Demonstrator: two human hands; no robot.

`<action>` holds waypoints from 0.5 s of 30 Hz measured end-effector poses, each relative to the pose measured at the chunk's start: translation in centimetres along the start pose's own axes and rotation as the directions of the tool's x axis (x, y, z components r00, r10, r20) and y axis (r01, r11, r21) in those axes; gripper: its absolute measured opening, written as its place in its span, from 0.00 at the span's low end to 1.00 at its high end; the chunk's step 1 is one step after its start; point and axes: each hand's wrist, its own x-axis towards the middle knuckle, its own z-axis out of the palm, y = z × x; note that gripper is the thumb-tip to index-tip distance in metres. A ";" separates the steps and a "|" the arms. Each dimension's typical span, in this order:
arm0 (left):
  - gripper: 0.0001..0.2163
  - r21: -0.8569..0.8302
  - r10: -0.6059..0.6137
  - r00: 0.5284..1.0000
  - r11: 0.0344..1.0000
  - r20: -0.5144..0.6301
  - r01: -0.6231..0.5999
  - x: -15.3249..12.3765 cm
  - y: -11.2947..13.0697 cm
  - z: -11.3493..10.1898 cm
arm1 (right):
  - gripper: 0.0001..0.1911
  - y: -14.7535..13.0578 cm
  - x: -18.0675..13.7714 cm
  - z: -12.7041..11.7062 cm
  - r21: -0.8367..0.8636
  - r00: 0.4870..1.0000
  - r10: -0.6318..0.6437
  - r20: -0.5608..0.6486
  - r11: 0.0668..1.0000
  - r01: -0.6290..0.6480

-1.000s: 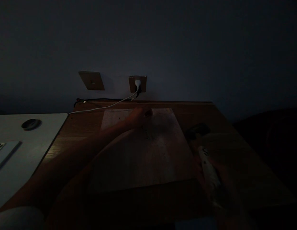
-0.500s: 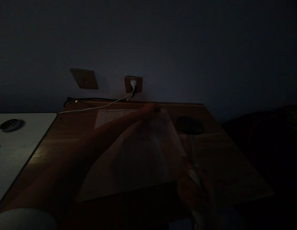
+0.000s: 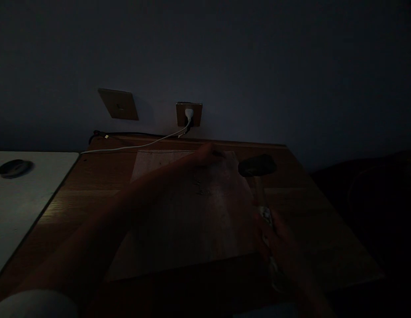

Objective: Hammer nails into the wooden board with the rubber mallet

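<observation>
The room is very dark. My left arm reaches across a pale wooden board [image 3: 179,221] lying on the brown table [image 3: 92,194]. My left hand [image 3: 208,154] is at the board's far edge, fingers pinched together on something too small to make out. My right hand [image 3: 278,247], at the board's near right corner, is wrapped round the light handle of a hammer [image 3: 257,166]. The hammer's dark head hangs just right of my left hand, close above the board's far right corner.
A white cable [image 3: 132,147] runs from a plug in the wall socket [image 3: 189,114] along the table's back edge. A blank wall plate [image 3: 118,104] sits left of it. A white table [image 3: 23,194] at the left carries a dark round object [image 3: 15,168].
My left hand has slid right along the board's far edge. The hammer head has moved left and up, toward my left hand. The view has shifted slightly.
</observation>
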 end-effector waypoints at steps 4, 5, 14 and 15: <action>0.12 0.030 0.000 0.999 1.000 -0.035 0.002 0.0 -0.3 0.4 | 0.29 -0.1 1.0 -0.8 -0.257 0.996 -0.045 -0.074 0.966 0.025; 0.13 0.020 -0.009 0.999 1.000 -0.040 0.010 0.1 -0.3 0.5 | 0.29 0.1 1.2 -0.8 -0.269 0.997 -0.042 -0.067 0.963 0.023; 0.11 -0.061 0.050 0.999 0.997 -0.013 -0.051 0.0 -0.2 0.6 | 0.26 1.1 2.1 -0.4 -0.260 1.000 0.026 -0.005 0.965 -0.027; 0.11 -0.054 0.047 0.999 0.997 -0.005 -0.047 0.0 0.0 0.5 | 0.26 1.1 2.2 -0.4 -0.266 1.000 0.009 -0.003 0.964 -0.010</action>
